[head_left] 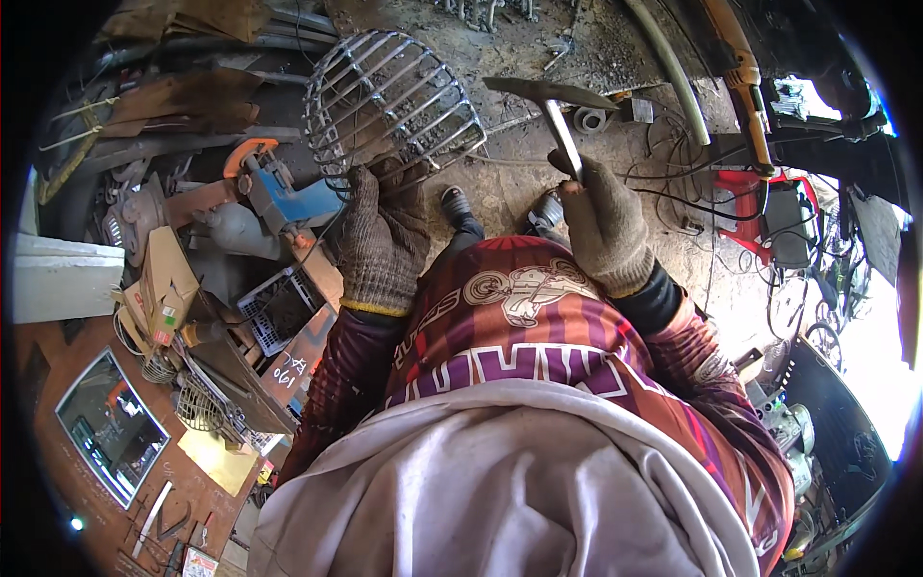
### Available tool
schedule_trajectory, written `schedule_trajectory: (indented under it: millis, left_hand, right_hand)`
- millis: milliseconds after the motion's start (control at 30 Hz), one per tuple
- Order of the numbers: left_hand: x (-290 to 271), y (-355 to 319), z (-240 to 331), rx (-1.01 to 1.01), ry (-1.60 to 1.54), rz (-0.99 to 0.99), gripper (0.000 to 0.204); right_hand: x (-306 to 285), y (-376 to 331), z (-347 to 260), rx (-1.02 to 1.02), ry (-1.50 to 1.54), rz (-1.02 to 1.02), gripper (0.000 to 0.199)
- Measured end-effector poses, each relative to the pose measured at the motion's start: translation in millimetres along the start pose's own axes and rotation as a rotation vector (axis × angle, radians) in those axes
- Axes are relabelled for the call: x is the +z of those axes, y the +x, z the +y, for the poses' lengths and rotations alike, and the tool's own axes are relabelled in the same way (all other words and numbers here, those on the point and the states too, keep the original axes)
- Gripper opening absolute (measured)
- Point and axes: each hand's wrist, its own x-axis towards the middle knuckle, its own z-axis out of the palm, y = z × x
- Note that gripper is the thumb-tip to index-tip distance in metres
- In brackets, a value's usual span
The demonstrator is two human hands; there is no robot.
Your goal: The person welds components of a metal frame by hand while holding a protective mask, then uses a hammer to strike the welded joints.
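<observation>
A round, open cage of welded metal bars (373,96) is tilted up in front of me. My left hand (385,245), in a brown knit glove, is closed on its lower edge; the fingertips are partly hidden behind the bars. My right hand (608,226), gloved the same way, grips the handle of a chipping hammer (550,92). The hammer's long, narrow head lies crosswise above the fist, to the right of the cage and apart from it.
Left of the cage stands a blue and orange machine (288,192). A black-and-white crate (281,310) and a wooden table (77,433) with tools are nearer. At right are a red and grey machine (769,216), cables and a long orange-handled tool (745,82). A metal ring (589,120) lies ahead.
</observation>
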Motion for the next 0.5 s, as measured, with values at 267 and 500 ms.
schedule_trajectory:
  millis: [267,500]
  left_hand:
    - [8,-6,2,0.008,-0.023,-0.050,0.022]
    - [10,-5,2,0.006,-0.022,0.062,0.024]
  right_hand:
    - [8,8,5,-0.049,-0.205,-0.032,0.026]
    - [14,15,-2,-0.045,-0.291,-0.055,0.021]
